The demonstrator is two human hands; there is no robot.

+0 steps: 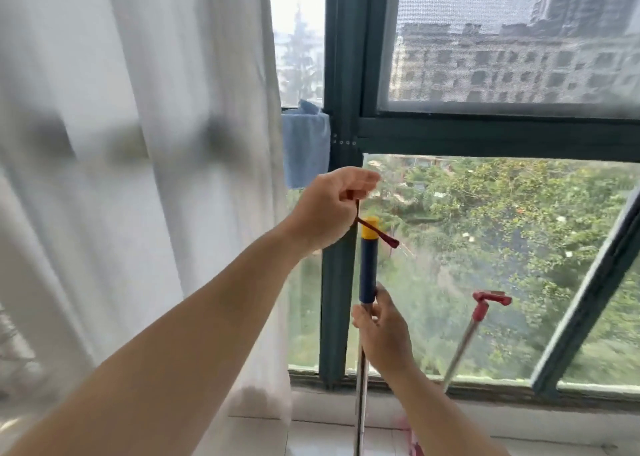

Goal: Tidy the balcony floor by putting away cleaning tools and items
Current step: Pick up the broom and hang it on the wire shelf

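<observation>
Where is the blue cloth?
The blue cloth hangs on the window frame, left of centre, beside the white curtain and just above the left hand.

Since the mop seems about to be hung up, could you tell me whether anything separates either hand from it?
Nothing visible does. The left hand already pinches the red hanging loop at the mop handle top, and the right hand grips the pole just below the blue grip.

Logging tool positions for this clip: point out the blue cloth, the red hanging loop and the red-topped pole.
blue cloth (306, 147), head view, middle of its hanging front.
red hanging loop (382, 237), head view, strap right of the yellow cap.
red-topped pole (482, 311), head view, red plastic neck.
</observation>
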